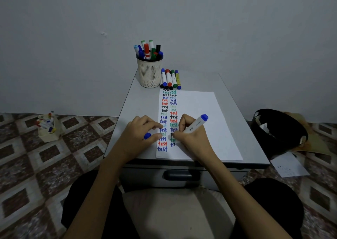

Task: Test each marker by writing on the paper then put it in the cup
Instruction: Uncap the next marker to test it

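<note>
My right hand (189,134) grips a white marker with a blue end (197,123), its tip down on the white paper (200,125) near the foot of the second column of "test" words. My left hand (141,131) rests on the paper's left edge and holds the blue cap (147,135) in its fingers. A cream mesh cup (149,72) at the back of the table holds several markers. Several more markers (170,79) lie side by side right of the cup, just above the paper.
The small grey table (127,111) has a drawer handle (180,175) on its front. On the tiled floor, a box of markers (48,127) sits left; a black bag (279,131) and loose paper (290,165) lie right.
</note>
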Available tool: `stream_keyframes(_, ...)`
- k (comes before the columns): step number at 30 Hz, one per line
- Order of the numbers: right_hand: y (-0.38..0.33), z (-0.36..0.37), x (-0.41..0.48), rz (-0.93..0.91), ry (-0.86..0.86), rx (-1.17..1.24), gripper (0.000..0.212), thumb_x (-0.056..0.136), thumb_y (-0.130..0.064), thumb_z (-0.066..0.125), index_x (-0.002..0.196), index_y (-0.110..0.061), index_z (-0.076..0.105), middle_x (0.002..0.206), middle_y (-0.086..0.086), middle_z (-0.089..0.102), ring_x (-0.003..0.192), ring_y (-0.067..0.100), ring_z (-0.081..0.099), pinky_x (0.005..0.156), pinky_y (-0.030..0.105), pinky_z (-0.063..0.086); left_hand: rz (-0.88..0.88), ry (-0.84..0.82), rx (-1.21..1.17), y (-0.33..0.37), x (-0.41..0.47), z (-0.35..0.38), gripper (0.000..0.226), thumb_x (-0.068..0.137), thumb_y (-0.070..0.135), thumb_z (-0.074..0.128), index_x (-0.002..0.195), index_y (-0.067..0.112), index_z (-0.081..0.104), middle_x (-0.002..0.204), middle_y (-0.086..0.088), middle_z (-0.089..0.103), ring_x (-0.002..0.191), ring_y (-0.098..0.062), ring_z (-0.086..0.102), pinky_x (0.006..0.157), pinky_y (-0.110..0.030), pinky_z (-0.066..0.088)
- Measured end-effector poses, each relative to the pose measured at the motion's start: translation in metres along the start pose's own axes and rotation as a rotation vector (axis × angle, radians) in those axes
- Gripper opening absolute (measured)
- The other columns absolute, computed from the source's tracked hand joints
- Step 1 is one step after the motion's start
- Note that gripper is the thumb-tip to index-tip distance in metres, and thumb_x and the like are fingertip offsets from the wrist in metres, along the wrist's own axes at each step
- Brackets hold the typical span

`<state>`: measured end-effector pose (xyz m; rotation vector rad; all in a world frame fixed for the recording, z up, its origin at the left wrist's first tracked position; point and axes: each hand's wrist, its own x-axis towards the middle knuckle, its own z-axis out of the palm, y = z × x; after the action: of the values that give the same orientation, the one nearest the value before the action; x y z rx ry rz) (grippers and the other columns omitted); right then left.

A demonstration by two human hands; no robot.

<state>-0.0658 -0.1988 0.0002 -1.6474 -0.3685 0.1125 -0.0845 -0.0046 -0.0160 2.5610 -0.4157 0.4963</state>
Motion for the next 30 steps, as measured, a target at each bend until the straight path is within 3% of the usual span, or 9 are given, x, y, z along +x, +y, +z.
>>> stream_keyframes(6, -0.0003, -0.0012, 0.0014, -0.014, 0.004, -0.021, 0.033, 0.079, 0.011, 0.064, 0.068, -0.006, 0.038, 0.091, 0.019, 0.067, 0.100, 0.022, 0.067, 0.072, 0.044, 0.060, 0.008, -0.003, 0.002, -0.0008, -0.0002, 0.0001, 0.048, 0.081, 0.053, 0.043, 0.108, 0.019, 0.065, 0.102, 0.003, 0.059, 0.087, -0.009, 0.047, 0.075, -0.006, 0.030)
stream_keyframes(8, 0.0005, -0.0017, 0.0009, -0.016, 0.040, 0.009, 0.033, 0.080, 0.010, 0.063, 0.069, -0.006, 0.038, 0.087, 0.015, 0.068, 0.098, 0.021, 0.068, 0.073, 0.046, 0.060, 0.015, 0.002, -0.001, -0.0002, -0.0007, 0.0001, 0.048, 0.081, 0.053, 0.044, 0.107, 0.018, 0.065, 0.101, 0.002, 0.059, 0.087, -0.011, 0.049, 0.075, -0.007, 0.031)
stream_keyframes(14, -0.0017, -0.0010, -0.0009, -0.009, 0.035, -0.010, 0.033, 0.081, 0.010, 0.064, 0.069, -0.006, 0.038, 0.087, 0.011, 0.068, 0.097, 0.015, 0.068, 0.071, 0.040, 0.061, 0.018, -0.003, 0.018, -0.0005, -0.0009, 0.0002, 0.048, 0.082, 0.053, 0.043, 0.108, 0.018, 0.065, 0.100, 0.001, 0.059, 0.086, -0.010, 0.048, 0.075, -0.007, 0.030)
stream_keyframes(19, -0.0046, -0.0022, -0.0011, -0.005, 0.025, 0.024, 0.034, 0.079, 0.013, 0.063, 0.067, -0.006, 0.038, 0.078, 0.003, 0.068, 0.097, 0.020, 0.069, 0.069, 0.039, 0.061, 0.013, 0.005, 0.012, 0.0002, -0.0004, 0.0001, 0.048, 0.081, 0.052, 0.044, 0.107, 0.019, 0.065, 0.099, 0.002, 0.059, 0.086, -0.011, 0.048, 0.076, -0.008, 0.030)
stream_keyframes(22, -0.0031, -0.0042, -0.0015, -0.020, 0.087, 0.028, 0.033, 0.080, 0.013, 0.062, 0.067, -0.006, 0.038, 0.071, 0.005, 0.065, 0.093, 0.021, 0.070, 0.065, 0.035, 0.060, 0.014, 0.005, 0.004, 0.0005, -0.0005, 0.0003, 0.048, 0.081, 0.053, 0.043, 0.108, 0.019, 0.065, 0.099, 0.003, 0.059, 0.086, -0.011, 0.048, 0.076, -0.009, 0.030)
stream_keyframes(26, -0.0025, -0.0002, -0.0007, -0.040, 0.094, -0.034, 0.034, 0.078, 0.005, 0.064, 0.067, -0.008, 0.035, 0.074, 0.012, 0.063, 0.092, 0.024, 0.069, 0.068, 0.040, 0.059, 0.010, 0.008, -0.009, -0.0003, -0.0008, 0.0006, 0.048, 0.080, 0.053, 0.043, 0.108, 0.020, 0.064, 0.100, 0.004, 0.058, 0.087, -0.010, 0.048, 0.076, -0.010, 0.032)
stream_keyframes(30, -0.0034, -0.0021, -0.0008, -0.035, 0.077, 0.050, 0.028, 0.077, 0.002, 0.060, 0.068, -0.008, 0.035, 0.071, 0.004, 0.064, 0.089, 0.022, 0.068, 0.059, 0.025, 0.054, 0.005, 0.007, -0.020, -0.0001, -0.0014, 0.0001, 0.049, 0.080, 0.054, 0.043, 0.109, 0.021, 0.064, 0.100, 0.006, 0.057, 0.088, -0.010, 0.047, 0.076, -0.008, 0.031)
